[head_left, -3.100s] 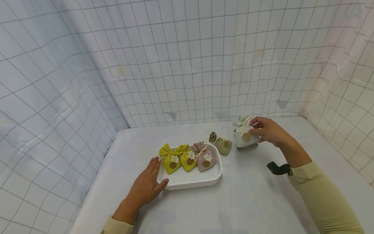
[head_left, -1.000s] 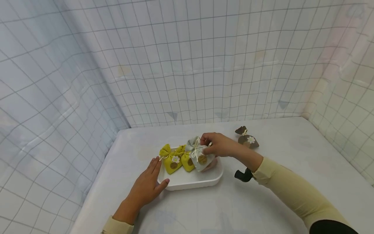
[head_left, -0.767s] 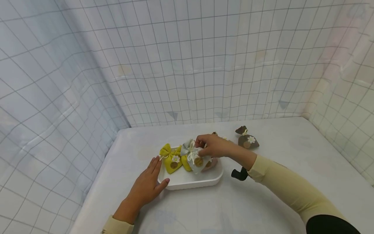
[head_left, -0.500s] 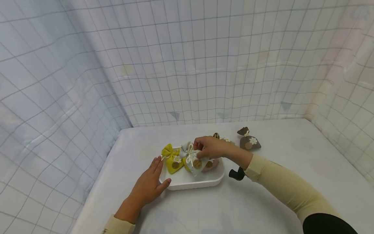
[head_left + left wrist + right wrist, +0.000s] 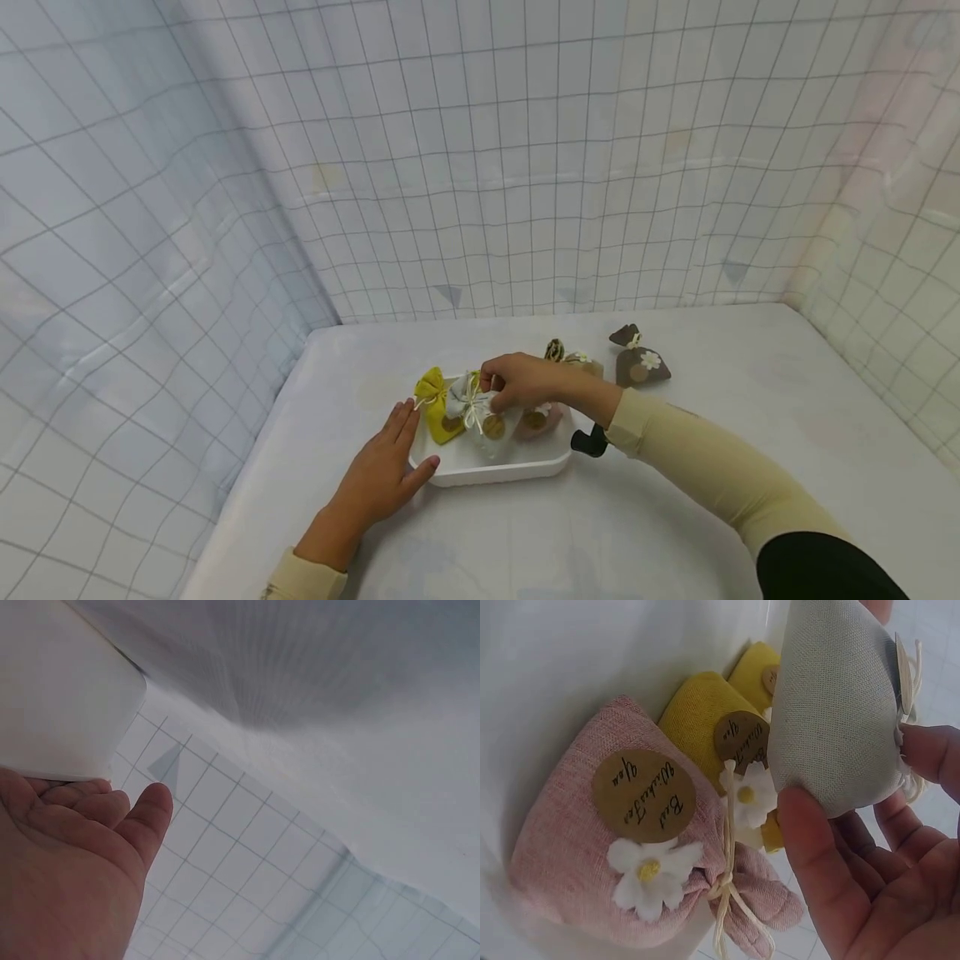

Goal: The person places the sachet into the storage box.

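Gridded backdrop (image 5: 525, 167); right hand (image 5: 521, 381) pinches grey woven pouch (image 5: 836, 712).

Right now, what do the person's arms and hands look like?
The left hand and right hand are gloveless. Left sleeve and right sleeve are pale yellow. A small black fitting shows by the right cuff; a larger black shape farther up that arm is unclear.

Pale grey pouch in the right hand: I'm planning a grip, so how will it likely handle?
The pale grey pouch likely yields when squeezed, being cloth. Its visible weave probably resists slipping. The gathered top may flop, fanning out beyond its cord.
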A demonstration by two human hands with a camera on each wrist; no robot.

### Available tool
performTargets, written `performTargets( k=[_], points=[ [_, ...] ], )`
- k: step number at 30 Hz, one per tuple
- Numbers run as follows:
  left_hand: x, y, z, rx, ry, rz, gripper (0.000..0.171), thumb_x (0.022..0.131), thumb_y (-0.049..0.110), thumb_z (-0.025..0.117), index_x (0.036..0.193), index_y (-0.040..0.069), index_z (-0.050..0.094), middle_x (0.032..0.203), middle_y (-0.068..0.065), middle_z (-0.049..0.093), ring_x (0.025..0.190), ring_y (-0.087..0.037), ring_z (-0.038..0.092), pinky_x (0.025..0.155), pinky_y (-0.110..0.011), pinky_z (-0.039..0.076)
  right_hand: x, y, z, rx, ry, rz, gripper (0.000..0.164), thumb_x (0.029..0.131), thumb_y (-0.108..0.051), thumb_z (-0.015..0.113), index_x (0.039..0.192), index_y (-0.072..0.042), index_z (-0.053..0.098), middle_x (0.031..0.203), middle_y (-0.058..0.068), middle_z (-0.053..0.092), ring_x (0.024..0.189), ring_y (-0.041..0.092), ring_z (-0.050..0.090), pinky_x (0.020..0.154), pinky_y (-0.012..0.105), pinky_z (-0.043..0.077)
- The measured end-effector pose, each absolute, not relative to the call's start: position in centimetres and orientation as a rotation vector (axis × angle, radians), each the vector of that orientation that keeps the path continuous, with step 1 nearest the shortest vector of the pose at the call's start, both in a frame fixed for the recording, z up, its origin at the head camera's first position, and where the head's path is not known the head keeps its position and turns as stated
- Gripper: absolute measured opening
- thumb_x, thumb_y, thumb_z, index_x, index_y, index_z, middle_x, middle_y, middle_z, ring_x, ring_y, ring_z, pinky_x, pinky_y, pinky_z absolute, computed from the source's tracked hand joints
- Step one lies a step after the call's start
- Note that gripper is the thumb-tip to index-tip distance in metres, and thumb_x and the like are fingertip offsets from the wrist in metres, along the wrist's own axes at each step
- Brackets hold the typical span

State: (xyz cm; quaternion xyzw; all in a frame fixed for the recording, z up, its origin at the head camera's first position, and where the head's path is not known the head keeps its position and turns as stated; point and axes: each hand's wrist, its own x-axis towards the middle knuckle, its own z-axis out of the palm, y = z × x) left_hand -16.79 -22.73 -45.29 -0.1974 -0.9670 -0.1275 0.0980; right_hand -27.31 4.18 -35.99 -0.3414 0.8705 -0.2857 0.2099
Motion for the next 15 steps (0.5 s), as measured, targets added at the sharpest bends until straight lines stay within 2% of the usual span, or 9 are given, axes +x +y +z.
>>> performTargets(
  k=[10, 15],
  points=[
    [-16.9, -22.8, -45.4, -0.602, -2.856, -0.373, 0.083, 0.097, 0.053, 0.055, 0.153, -0.003, 0.031, 0.161, -0.017, 0.025, 0.148, -0.032, 0.022, 0.113, -0.050, 0.033, -27.7, 2.7, -36.2, -0.958, 2.386, -0.793, 0.017, 0.087, -0.008, 0.074, 0.096, -0.014, 0.061, 0.091, 0.002, 0.062, 0.084, 0.016, 0.055, 0.070, 0.028, 0.048],
    [-16.9, -22.8, -45.5, -0.605, -2.846, -0.384, 0.083, 0.096, 0.051, 0.058, 0.152, -0.004, 0.032, 0.160, -0.018, 0.026, 0.148, -0.032, 0.022, 0.112, -0.051, 0.033, -27.8, 2.2, -36.2, -0.968, 2.378, -0.784, 0.016, 0.087, -0.008, 0.073, 0.095, -0.013, 0.060, 0.088, 0.002, 0.059, 0.081, 0.015, 0.053, 0.067, 0.027, 0.046]
  ],
)
